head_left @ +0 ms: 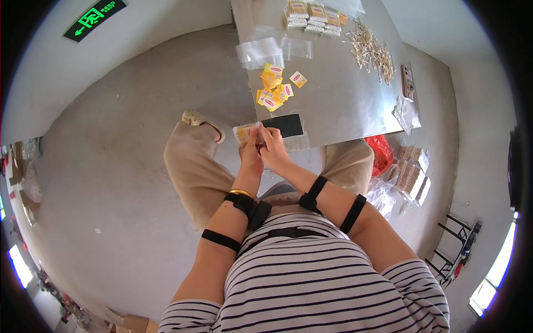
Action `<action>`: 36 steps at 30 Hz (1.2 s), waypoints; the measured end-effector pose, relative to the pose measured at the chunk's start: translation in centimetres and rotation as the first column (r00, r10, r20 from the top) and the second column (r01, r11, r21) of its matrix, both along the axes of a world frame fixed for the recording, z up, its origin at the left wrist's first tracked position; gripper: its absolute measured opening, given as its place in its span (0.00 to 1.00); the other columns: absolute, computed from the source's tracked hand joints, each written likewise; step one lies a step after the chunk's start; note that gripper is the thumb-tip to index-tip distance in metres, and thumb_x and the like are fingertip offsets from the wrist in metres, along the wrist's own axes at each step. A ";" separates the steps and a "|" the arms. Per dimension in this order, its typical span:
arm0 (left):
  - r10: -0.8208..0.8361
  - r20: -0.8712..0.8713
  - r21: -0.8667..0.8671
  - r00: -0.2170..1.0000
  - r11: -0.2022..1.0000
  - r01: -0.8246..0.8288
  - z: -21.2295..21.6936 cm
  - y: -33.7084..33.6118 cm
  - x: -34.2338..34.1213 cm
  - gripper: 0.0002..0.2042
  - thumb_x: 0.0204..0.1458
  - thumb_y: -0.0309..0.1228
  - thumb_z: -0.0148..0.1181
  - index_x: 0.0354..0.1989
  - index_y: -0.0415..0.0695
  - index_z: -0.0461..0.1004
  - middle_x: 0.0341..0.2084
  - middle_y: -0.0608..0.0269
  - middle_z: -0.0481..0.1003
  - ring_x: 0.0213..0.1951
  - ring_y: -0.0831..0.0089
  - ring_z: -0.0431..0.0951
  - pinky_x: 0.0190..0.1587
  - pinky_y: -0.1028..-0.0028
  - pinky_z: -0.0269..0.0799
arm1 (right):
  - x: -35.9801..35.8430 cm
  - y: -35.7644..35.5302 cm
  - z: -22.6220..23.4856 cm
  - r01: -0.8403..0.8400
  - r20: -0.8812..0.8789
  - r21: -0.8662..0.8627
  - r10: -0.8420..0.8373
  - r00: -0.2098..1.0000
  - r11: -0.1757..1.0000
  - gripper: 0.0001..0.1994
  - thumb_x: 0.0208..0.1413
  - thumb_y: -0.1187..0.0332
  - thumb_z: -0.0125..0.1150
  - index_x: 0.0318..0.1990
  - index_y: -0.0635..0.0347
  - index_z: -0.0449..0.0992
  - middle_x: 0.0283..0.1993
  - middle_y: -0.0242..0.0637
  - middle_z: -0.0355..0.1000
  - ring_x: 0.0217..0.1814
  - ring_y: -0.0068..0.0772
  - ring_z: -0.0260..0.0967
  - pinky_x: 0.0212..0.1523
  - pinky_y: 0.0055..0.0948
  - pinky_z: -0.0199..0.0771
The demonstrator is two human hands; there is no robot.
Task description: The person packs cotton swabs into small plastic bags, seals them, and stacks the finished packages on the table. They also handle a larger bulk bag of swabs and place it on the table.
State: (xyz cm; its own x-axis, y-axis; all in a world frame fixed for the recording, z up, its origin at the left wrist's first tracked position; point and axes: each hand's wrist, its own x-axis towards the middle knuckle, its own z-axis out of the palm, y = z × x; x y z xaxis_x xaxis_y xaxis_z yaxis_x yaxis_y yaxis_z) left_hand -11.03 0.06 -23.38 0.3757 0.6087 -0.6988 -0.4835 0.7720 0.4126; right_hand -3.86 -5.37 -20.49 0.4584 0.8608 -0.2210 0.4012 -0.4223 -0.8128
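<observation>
My left hand grips a small clear plastic packet by its near side, just off the table's front corner. Inside the packet shows a yellow card with what look like thin sticks. My right hand pinches the packet's right edge, its fingers close to those of the left. Beside the right hand a black flat pad lies along the table edge. Beyond the hands sits a loose pile of yellow-and-white printed cards, with one card apart to its right.
On the metal table lie clear bags, stacked filled packets, a heap of loose cotton swabs and a phone. Below on the right are a red bag and stacked bundles. My knees flank the table corner.
</observation>
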 end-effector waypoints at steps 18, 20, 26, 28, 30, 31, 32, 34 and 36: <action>0.135 0.157 0.407 0.978 0.894 -0.189 16.1 4.1 -4.8 0.17 0.57 0.32 0.70 0.52 0.50 0.72 0.46 0.73 0.76 0.49 0.80 0.75 0.54 0.73 0.69 | 0.7 3.2 18.8 0.026 -0.550 0.316 0.161 0.820 0.948 0.14 0.61 0.76 0.62 0.54 0.64 0.74 0.49 0.32 0.73 0.52 0.22 0.71 0.57 0.26 0.70; 0.115 0.177 0.455 0.977 0.871 -0.185 18.0 3.5 -4.8 0.16 0.57 0.31 0.70 0.51 0.50 0.73 0.45 0.74 0.76 0.48 0.80 0.75 0.53 0.74 0.70 | 0.7 2.7 21.4 -0.085 -0.293 0.288 0.172 0.941 0.954 0.10 0.60 0.74 0.66 0.47 0.64 0.75 0.47 0.29 0.73 0.49 0.20 0.71 0.53 0.23 0.70; 0.083 0.245 0.483 0.966 0.854 -0.196 21.7 1.4 -4.4 0.14 0.58 0.32 0.69 0.50 0.50 0.74 0.44 0.74 0.76 0.47 0.80 0.76 0.52 0.73 0.71 | 0.2 0.6 22.7 0.055 -0.557 0.392 0.190 0.809 0.918 0.06 0.60 0.70 0.68 0.39 0.61 0.77 0.39 0.26 0.73 0.39 0.17 0.67 0.43 0.21 0.68; 0.029 0.269 0.472 0.963 0.867 -0.158 22.5 0.9 -4.9 0.15 0.58 0.33 0.68 0.51 0.50 0.73 0.44 0.73 0.76 0.47 0.80 0.76 0.52 0.73 0.71 | 0.3 -0.3 23.4 0.098 -0.708 0.389 0.229 0.668 0.916 0.06 0.61 0.70 0.67 0.39 0.60 0.77 0.37 0.25 0.73 0.38 0.16 0.67 0.43 0.21 0.68; -0.001 0.277 0.473 0.961 0.870 -0.135 23.7 0.3 -5.1 0.15 0.59 0.35 0.67 0.51 0.49 0.73 0.44 0.73 0.77 0.47 0.79 0.76 0.51 0.72 0.71 | 0.4 -1.2 24.6 0.091 -0.750 0.403 0.272 0.603 0.911 0.05 0.61 0.70 0.67 0.39 0.60 0.78 0.36 0.25 0.74 0.39 0.15 0.68 0.43 0.21 0.69; -0.005 0.275 0.479 0.962 0.868 -0.132 24.5 -0.3 -5.0 0.15 0.59 0.38 0.66 0.51 0.49 0.73 0.44 0.72 0.77 0.47 0.79 0.76 0.51 0.72 0.72 | 0.5 -1.6 24.9 0.087 -0.744 0.419 0.286 0.604 0.904 0.05 0.61 0.70 0.66 0.39 0.60 0.78 0.37 0.25 0.75 0.39 0.15 0.68 0.43 0.20 0.68; -0.009 0.272 0.485 0.962 0.865 -0.129 25.1 -0.7 -5.0 0.15 0.60 0.40 0.66 0.51 0.48 0.74 0.44 0.72 0.78 0.47 0.79 0.77 0.51 0.72 0.72 | 0.6 -1.9 25.2 0.083 -0.737 0.434 0.300 0.606 0.897 0.05 0.61 0.70 0.66 0.39 0.61 0.78 0.37 0.26 0.75 0.39 0.15 0.69 0.43 0.20 0.68; 0.011 0.255 0.498 0.967 0.856 -0.141 25.7 -1.3 -5.1 0.17 0.59 0.37 0.68 0.53 0.48 0.72 0.45 0.72 0.76 0.47 0.78 0.76 0.52 0.71 0.71 | 0.7 -2.6 25.5 0.053 -0.662 0.468 0.310 0.682 0.882 0.05 0.61 0.70 0.66 0.39 0.61 0.78 0.37 0.26 0.75 0.40 0.15 0.69 0.42 0.19 0.68; 0.035 0.238 0.530 0.971 0.832 -0.161 26.4 -1.8 -5.1 0.18 0.58 0.36 0.69 0.54 0.47 0.71 0.46 0.71 0.76 0.48 0.78 0.75 0.52 0.70 0.71 | 0.7 -3.1 25.9 -0.002 -0.509 0.496 0.292 0.810 0.868 0.05 0.61 0.70 0.67 0.39 0.61 0.78 0.37 0.27 0.75 0.40 0.16 0.69 0.42 0.19 0.67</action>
State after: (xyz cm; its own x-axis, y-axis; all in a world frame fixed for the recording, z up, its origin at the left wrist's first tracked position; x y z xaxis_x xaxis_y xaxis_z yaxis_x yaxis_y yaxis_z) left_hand -16.18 -1.75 3.03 0.3924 0.9064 -0.1563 -0.6672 0.3974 0.6300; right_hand -3.14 -8.45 5.39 0.2398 0.9701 0.0379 -0.1514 0.0760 -0.9856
